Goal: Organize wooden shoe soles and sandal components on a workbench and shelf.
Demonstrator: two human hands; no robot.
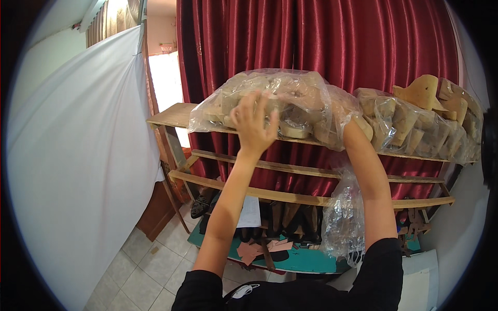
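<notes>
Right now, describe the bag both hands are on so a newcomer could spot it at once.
Find the red curtain, then the wooden shelf rack in front of it. On the top shelf lies a clear plastic bag of tan wooden blocks, under the left hand; the right hand is tucked into its right end. Unlike the bags to its right, it is the leftmost.

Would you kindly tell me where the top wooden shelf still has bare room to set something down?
The top wooden shelf is bare only at its left end, between its corner and the clear plastic bag of tan wooden blocks under the left hand. Rightward, a second bag of blocks crowds it.
</notes>
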